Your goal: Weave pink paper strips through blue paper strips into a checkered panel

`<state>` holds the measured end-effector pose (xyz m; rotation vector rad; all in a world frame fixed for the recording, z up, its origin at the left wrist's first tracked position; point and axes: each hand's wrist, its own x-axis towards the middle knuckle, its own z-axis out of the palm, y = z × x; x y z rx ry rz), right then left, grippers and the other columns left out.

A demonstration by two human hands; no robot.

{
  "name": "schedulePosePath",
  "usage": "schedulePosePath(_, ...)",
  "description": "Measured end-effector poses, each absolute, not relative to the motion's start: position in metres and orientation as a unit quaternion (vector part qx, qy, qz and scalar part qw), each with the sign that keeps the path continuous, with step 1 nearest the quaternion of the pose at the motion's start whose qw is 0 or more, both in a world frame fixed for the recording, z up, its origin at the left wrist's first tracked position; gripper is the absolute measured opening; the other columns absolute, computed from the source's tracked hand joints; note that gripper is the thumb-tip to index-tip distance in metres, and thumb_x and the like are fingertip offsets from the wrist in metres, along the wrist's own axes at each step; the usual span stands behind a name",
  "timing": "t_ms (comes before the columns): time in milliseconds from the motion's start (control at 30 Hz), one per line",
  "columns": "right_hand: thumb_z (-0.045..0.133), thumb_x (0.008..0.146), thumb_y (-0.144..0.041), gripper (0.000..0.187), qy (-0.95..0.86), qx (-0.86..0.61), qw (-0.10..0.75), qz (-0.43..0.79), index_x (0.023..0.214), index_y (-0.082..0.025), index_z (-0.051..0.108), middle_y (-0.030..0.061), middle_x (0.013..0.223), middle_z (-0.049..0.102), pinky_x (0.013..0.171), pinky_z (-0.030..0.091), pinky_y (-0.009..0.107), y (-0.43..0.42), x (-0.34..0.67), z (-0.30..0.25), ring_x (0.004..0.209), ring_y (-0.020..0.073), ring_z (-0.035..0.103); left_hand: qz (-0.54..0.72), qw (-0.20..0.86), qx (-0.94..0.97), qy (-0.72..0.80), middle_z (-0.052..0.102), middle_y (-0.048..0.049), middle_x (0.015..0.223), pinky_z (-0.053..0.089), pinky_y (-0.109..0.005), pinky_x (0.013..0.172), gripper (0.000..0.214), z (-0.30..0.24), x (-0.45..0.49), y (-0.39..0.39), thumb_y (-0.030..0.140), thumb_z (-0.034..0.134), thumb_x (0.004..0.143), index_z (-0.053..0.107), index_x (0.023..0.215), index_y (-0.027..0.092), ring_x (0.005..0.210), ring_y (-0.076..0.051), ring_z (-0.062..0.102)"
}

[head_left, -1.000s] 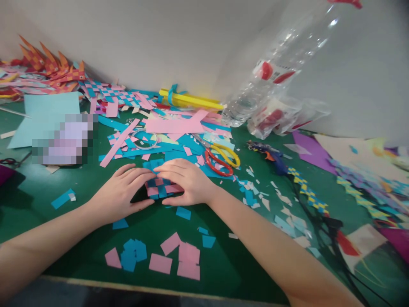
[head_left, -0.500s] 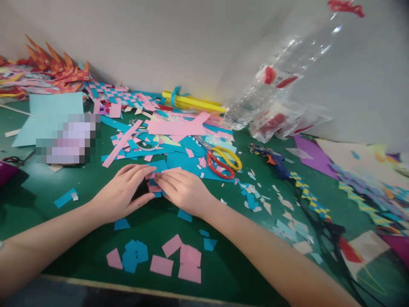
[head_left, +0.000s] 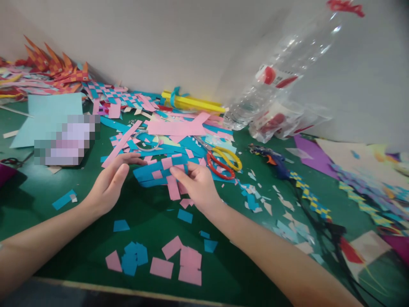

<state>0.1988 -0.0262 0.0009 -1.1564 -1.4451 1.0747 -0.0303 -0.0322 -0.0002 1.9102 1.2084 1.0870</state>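
A woven piece of blue and pink paper strips (head_left: 159,172) is lifted off the green table, its loose blue ends pointing left and a pink strip hanging down. My right hand (head_left: 200,183) pinches its right side, thumb on the front and the other fingers behind. Left of the piece, my left hand (head_left: 113,181) is apart from it, fingers stretched out and nothing in them. Just behind my right hand lie scissors with red and yellow handles (head_left: 223,162). Pink paper pieces (head_left: 190,260) and blue paper pieces (head_left: 136,258) lie near the table's front edge.
Paper strips and a roll of tape (head_left: 147,147) lie toward the wall. A plastic bottle (head_left: 281,76) leans at the back right. A blue glue gun (head_left: 271,162) and its cable lie to the right. A blurred-out phone-like object (head_left: 68,143) stands at the left.
My right hand has raised the woven paper piece from the table and tilted it up. My left hand has let go and moved left, its fingers opening.
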Motion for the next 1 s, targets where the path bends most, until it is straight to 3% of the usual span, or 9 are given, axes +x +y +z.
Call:
schedulePosePath(167, 0.079, 0.068, -0.043, 0.025, -0.403, -0.407, 0.530, 0.626, 0.077, -0.022, 0.069, 0.0005, 0.079, 0.075, 0.074, 0.059, 0.036, -0.021, 0.192, -0.006, 0.077, 0.0195, 0.071, 0.367, 0.334, 0.730, 0.469, 0.071, -0.0077, 0.109, 0.054, -0.041, 0.091, 0.048, 0.000, -0.032, -0.032, 0.055, 0.037, 0.097, 0.065, 0.114, 0.020, 0.105, -0.028, 0.065)
schedulePosePath(267, 0.081, 0.065, -0.042, 0.028, -0.344, -0.390, 0.517, 0.680, 0.079, -0.022, 0.068, 0.0011, 0.080, 0.076, 0.073, 0.061, 0.038, -0.023, 0.187, -0.007, 0.079, 0.0214, 0.073, 0.330, 0.344, 0.754, 0.452, 0.073, -0.0075, 0.099, 0.057, -0.042, 0.085, 0.043, 0.004, -0.029, -0.032, 0.057, 0.048, 0.091, 0.072, 0.094, 0.021, 0.096, -0.027, 0.067)
schedulePosePath(367, 0.080, 0.067, -0.043, 0.029, -0.343, -0.379, 0.497, 0.702, 0.082, -0.022, 0.066, 0.0026, 0.085, 0.077, 0.072, 0.062, 0.038, -0.027, 0.184, -0.008, 0.082, 0.0225, 0.074, 0.327, 0.360, 0.741, 0.464, 0.073, -0.0079, 0.105, 0.059, -0.042, 0.083, 0.039, 0.006, -0.025, -0.032, 0.055, 0.063, 0.083, 0.074, 0.095, 0.020, 0.093, -0.026, 0.068)
schedulePosePath(667, 0.083, 0.065, -0.038, 0.042, -0.470, -0.380, 0.501, 0.620, 0.101, -0.025, 0.066, 0.0021, 0.099, 0.076, 0.080, 0.062, 0.035, -0.021, 0.195, -0.009, 0.096, 0.0203, 0.072, 0.383, 0.284, 0.732, 0.486, 0.072, -0.0015, 0.087, 0.058, -0.036, 0.080, 0.026, 0.002, -0.029, -0.033, 0.048, 0.064, 0.085, 0.070, 0.083, 0.022, 0.086, -0.022, 0.067)
schedulePosePath(900, 0.081, 0.069, -0.039, 0.038, -0.585, -0.378, 0.459, 0.552, 0.100, -0.023, 0.069, 0.0026, 0.095, 0.076, 0.083, 0.062, 0.036, -0.022, 0.198, -0.006, 0.089, 0.0185, 0.073, 0.406, 0.220, 0.740, 0.489, 0.070, -0.0033, 0.093, 0.057, -0.040, 0.082, 0.024, 0.004, -0.029, -0.035, 0.045, 0.061, 0.086, 0.062, 0.078, 0.023, 0.091, -0.023, 0.067)
schedulePosePath(1000, 0.078, 0.073, -0.040, 0.028, -0.649, -0.369, 0.432, 0.506, 0.093, -0.023, 0.071, 0.0018, 0.093, 0.076, 0.083, 0.060, 0.035, -0.026, 0.196, -0.006, 0.088, 0.0180, 0.072, 0.396, 0.214, 0.769, 0.453, 0.070, -0.0030, 0.094, 0.057, -0.042, 0.085, 0.017, 0.005, -0.027, -0.037, 0.041, 0.061, 0.088, 0.063, 0.085, 0.025, 0.094, -0.023, 0.067)
